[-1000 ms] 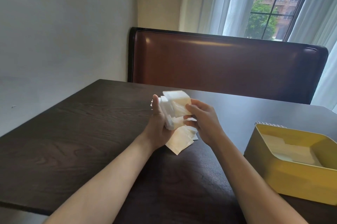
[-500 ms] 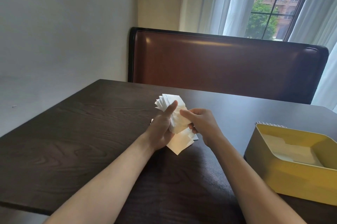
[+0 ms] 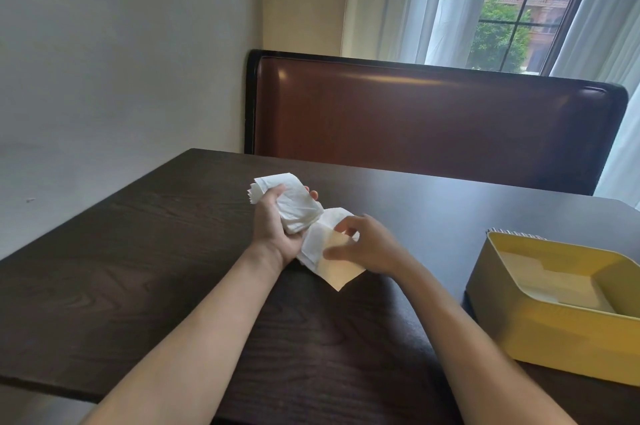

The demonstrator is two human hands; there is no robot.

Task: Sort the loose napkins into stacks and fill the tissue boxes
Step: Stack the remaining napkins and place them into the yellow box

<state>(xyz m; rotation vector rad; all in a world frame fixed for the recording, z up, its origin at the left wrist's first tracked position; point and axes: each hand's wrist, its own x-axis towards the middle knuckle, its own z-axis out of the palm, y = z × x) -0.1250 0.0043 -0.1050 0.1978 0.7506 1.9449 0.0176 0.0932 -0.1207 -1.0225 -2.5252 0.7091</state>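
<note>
Our left hand (image 3: 273,227) grips a napkin stack (image 3: 294,206) above the dark bench (image 3: 138,269); our right hand (image 3: 367,248), fingers loosely spread, touches loose napkins (image 3: 332,265) lying there. A yellow box (image 3: 554,317) sits well to the right.

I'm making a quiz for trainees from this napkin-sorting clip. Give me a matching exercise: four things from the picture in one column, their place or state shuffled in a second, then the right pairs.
Things
1. napkin stack
2. loose napkins
3. yellow box
4. right hand

Places or states
A. lying on the dark table, between the hands
B. at the table's right, open on top, napkins inside
C. gripped in the left hand
D. fingers spread over the loose napkins

Pairs: 1-C, 2-A, 3-B, 4-D
</note>
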